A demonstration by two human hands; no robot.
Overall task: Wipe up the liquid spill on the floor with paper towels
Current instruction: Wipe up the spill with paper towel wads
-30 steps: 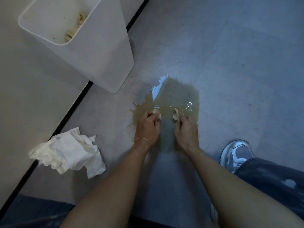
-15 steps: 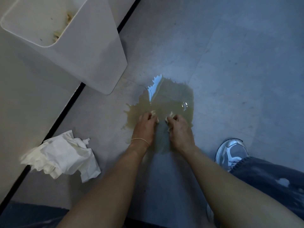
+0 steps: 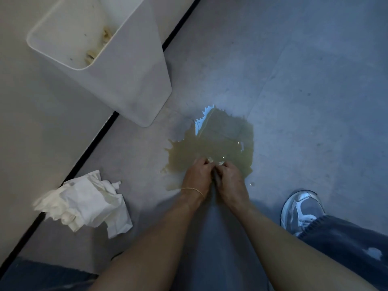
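A yellowish liquid spill [image 3: 218, 141] spreads over the grey floor in the middle of the view. My left hand [image 3: 197, 175] and my right hand [image 3: 230, 181] press side by side on the spill's near edge. Each is closed on a small soaked wad of paper towel [image 3: 211, 160], and only its tips peek out past my fingers. To the left, a crumpled pile of white paper towels [image 3: 88, 202] lies on the floor by the wall.
A white plastic bin [image 3: 130, 80] stands against the wall at upper left, with used stained paper inside. A black baseboard strip [image 3: 92, 143] runs along the wall. My right shoe [image 3: 302, 208] and jeans leg are at lower right.
My two hands have moved together along the spill's near edge until they touch. The view has shifted slightly.
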